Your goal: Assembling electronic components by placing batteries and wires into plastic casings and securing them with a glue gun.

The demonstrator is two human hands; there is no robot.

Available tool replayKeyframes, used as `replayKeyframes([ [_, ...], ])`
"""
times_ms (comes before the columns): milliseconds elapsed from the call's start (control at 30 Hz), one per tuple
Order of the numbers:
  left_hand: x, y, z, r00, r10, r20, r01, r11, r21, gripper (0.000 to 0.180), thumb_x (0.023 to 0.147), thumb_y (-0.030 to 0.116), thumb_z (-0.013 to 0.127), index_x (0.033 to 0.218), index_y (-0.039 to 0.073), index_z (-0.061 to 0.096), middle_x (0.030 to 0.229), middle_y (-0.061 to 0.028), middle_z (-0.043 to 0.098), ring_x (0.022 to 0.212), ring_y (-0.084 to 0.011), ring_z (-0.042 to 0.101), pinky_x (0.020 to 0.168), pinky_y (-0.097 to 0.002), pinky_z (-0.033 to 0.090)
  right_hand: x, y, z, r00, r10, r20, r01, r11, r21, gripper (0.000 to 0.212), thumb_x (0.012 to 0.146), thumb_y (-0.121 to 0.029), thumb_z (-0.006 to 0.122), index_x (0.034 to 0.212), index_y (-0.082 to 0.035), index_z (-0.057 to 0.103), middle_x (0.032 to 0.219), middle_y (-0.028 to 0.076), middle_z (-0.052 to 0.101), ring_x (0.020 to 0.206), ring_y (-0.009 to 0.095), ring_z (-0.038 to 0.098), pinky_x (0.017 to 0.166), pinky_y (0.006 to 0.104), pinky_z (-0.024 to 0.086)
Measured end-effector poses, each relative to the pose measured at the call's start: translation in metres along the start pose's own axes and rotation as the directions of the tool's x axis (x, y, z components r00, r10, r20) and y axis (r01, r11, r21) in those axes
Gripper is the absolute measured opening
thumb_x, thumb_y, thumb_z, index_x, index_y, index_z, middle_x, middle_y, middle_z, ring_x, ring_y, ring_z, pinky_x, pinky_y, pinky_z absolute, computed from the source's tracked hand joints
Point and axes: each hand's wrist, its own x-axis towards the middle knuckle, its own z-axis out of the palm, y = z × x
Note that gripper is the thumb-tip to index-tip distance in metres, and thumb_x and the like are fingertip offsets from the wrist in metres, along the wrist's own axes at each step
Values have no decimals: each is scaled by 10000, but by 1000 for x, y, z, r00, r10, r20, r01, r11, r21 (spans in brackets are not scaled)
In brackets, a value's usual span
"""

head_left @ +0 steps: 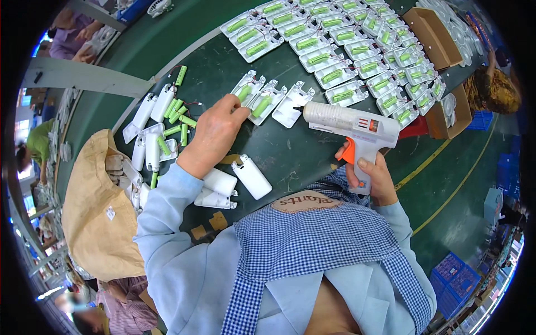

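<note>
My right hand (375,177) is wrapped round the handle of a white hot glue gun (349,123) with an orange trigger. The gun's dark nozzle points left, at an open white plastic housing (290,105) that has no battery in it. Left of that lies a white housing (270,99) with a green battery (261,106) inside. My left hand (215,129) is closed, its fingertips curled down on another green battery (244,92) in the leftmost housing (252,84) of this row. The fingers partly cover that battery and housing.
Many housings with batteries (335,75) fill the table's far side. Loose green batteries (177,111) and white covers (252,176) lie left and near. A tan sack (95,206) of white parts stands left. Cardboard boxes (435,36) are at right. Other people work nearby.
</note>
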Motion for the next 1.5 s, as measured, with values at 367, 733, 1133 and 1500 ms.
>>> replayKeyframes([
  [367, 1, -10, -5, 992, 106, 69, -108, 994, 28, 186, 753, -19, 650, 930, 39, 652, 879, -108, 620, 787, -298, 646, 658, -378, 536, 8, 10, -6, 1000, -14, -1, 14, 996, 88, 571, 852, -328, 664, 1261, 30, 491, 1157, 217, 631, 499, 123, 544, 477, 254, 462],
  [733, 50, -21, -11, 963, 247, 111, -250, 968, 18, 105, 760, 39, 592, 864, 41, 606, 803, -100, 548, 771, -277, 619, 622, -386, 511, 6, 10, -10, 999, -12, 35, 8, 995, 102, 566, 853, -266, 632, 1287, 53, 460, 1162, 213, 637, 524, 135, 547, 495, 257, 467],
  [1133, 76, -28, 3, 967, 217, 132, -219, 976, 1, 151, 776, 33, 682, 919, 37, 633, 905, -105, 606, 835, -303, 635, 709, -380, 536, 6, 12, -11, 1000, -4, 28, 1, 995, 97, 535, 866, -235, 605, 1291, 52, 456, 1171, 214, 636, 520, 135, 548, 504, 257, 480],
  [1500, 82, -21, -12, 980, 196, 36, -198, 976, 91, 138, 782, 2, 618, 918, 22, 636, 871, -132, 607, 801, -314, 631, 681, -381, 534, 8, 8, -5, 1000, -25, 7, 24, 994, 109, 559, 857, -274, 631, 1277, 56, 466, 1158, 211, 638, 517, 131, 542, 495, 254, 465],
])
